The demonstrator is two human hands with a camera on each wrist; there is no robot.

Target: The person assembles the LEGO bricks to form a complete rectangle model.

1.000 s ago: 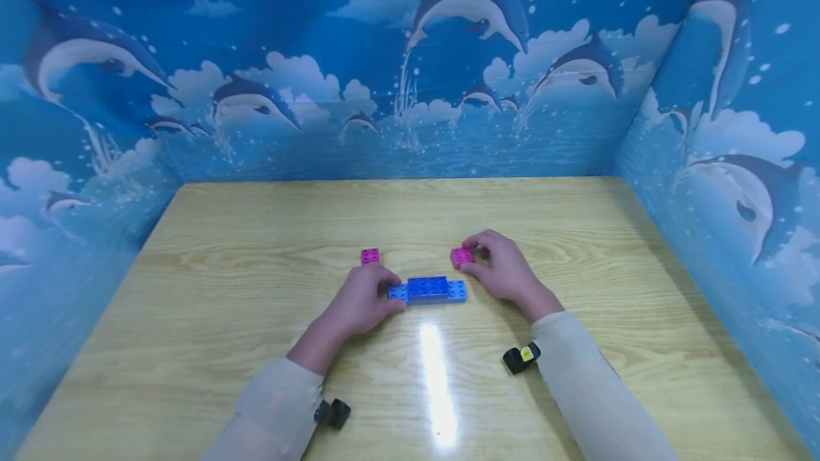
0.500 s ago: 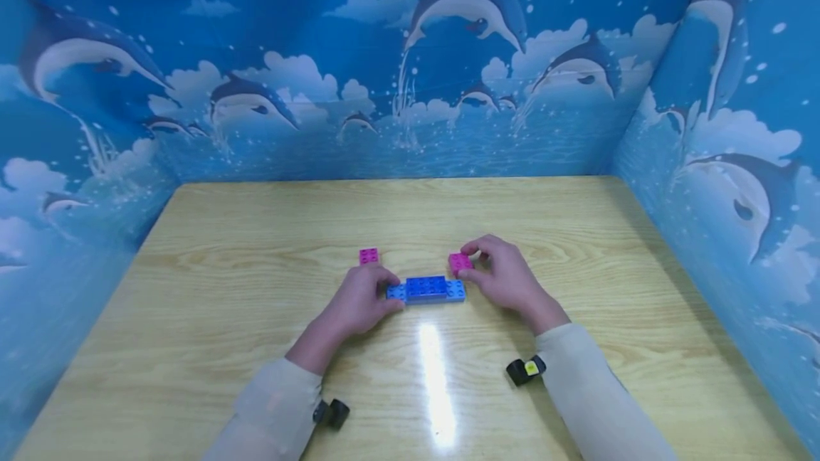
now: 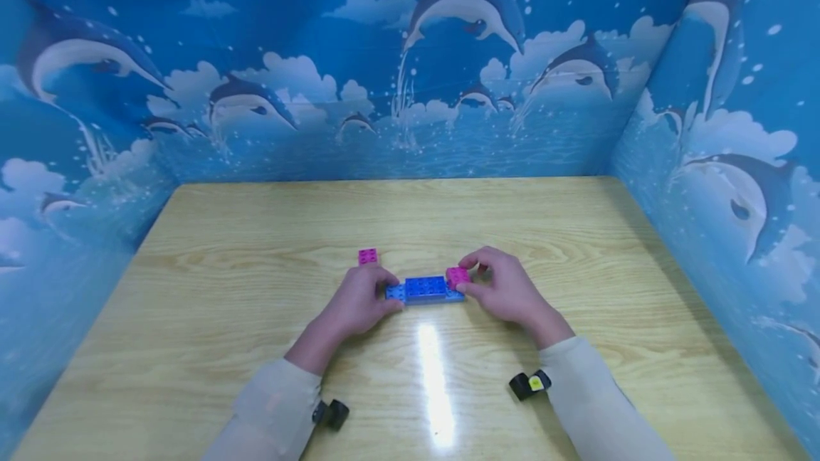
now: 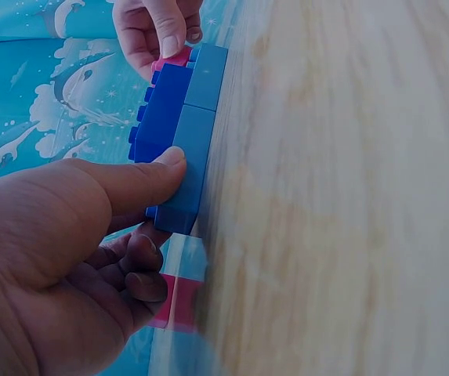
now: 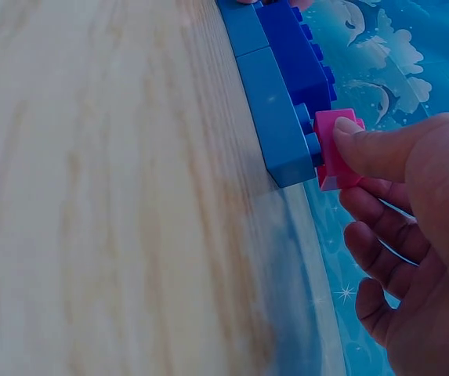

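Two light blue bricks (image 5: 275,117) lie end to end on the table, bridged on top by a dark blue brick (image 3: 425,289). My left hand (image 3: 362,300) pinches the left end of this row between thumb and fingers. In my right hand (image 3: 507,286) a pink brick (image 5: 331,153) is pinched between thumb and fingers, over the studs at the row's right end. Some stud still shows below it in the right wrist view, so it is not pressed flush. A second pink brick (image 3: 368,256) sits just beyond my left hand, partly hidden by it.
The wooden table (image 3: 243,226) is bounded by a dolphin-printed blue backdrop (image 3: 410,134) at the back and sides. A bright light reflection (image 3: 435,383) runs down the table's front. Small black cameras (image 3: 529,384) are worn on both wrists.
My right hand has brought the pink brick toward me, from behind the blue row to above its right end. My left hand keeps its hold on the left end.
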